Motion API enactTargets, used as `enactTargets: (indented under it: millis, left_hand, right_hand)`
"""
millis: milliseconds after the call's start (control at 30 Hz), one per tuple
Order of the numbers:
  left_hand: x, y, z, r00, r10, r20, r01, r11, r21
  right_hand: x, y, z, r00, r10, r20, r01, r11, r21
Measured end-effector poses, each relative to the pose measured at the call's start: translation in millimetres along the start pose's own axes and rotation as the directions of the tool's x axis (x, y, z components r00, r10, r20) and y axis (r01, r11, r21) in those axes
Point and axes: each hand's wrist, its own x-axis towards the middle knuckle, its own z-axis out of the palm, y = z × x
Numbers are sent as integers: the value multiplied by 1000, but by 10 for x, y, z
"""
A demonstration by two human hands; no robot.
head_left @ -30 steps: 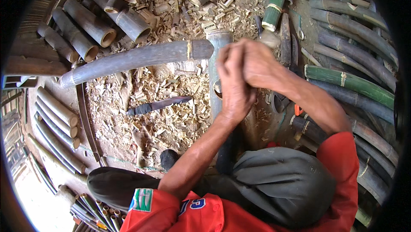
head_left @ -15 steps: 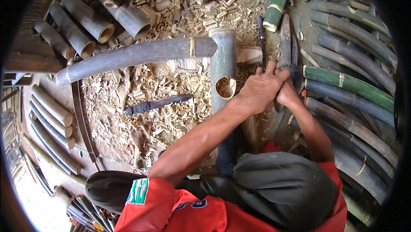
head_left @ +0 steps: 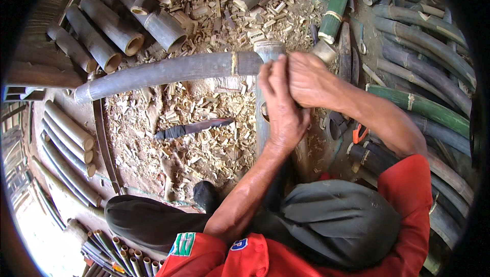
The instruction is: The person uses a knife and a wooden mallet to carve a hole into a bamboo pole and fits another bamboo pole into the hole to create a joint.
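My left hand (head_left: 282, 108) is closed, its fingers bent over the grey-green bamboo tube (head_left: 262, 136) in front of me. Pressed beside it is my right hand (head_left: 312, 80), a fist. Whatever the two hands hold is hidden between them. A short pale round-ended piece (head_left: 324, 51) shows just past my right knuckles; I cannot tell whether it is gripped. The tube's cut hole is mostly covered by my left hand. A long grey bamboo length (head_left: 168, 75) lies crosswise, its right end against the tube. Left of the tube, a knife with a wrapped dark handle (head_left: 194, 128) lies on shavings.
Bamboo shavings (head_left: 199, 149) cover the ground. Cut bamboo tubes (head_left: 107, 27) are stacked at the far left, with thinner lengths (head_left: 69, 129) below. Bamboo poles (head_left: 421, 103) fill the right side. A green pole (head_left: 337, 6) points toward me. An orange-handled tool (head_left: 360, 133) lies right of my hands.
Both hands have moved left and farther out, from right of the tube to over its upper part. My right forearm has swung outward. The pale round-ended piece now shows beside my right hand.
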Motion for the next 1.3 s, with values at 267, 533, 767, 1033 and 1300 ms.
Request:
enactTargets:
  millis: [267, 533, 767, 1033, 1300]
  left_hand:
    - [12, 389, 190, 580, -396, 712, 226, 918, 326]
    - [198, 83, -134, -97, -195, 976, -104, 977, 185]
    - [-283, 211, -94, 675, -207, 708, 134, 978, 159]
    - [8, 110, -387, 50, -134, 990, -116, 984, 139]
    - [-225, 144, -378, 371, -163, 914, 55, 987, 153]
  right_hand:
    - [-951, -53, 1110, 978, 55, 202, -209, 321, 924]
    - [-844, -1257, 1471, 888, 323, 327, -373, 90, 924]
    - [-905, -466, 980, 989, 80, 128, -148, 676, 722]
    - [-959, -1252, 1482, 931, 322, 172, -247, 209, 946]
    - [-455, -1464, 1582, 572, 809, -137, 515, -224, 828]
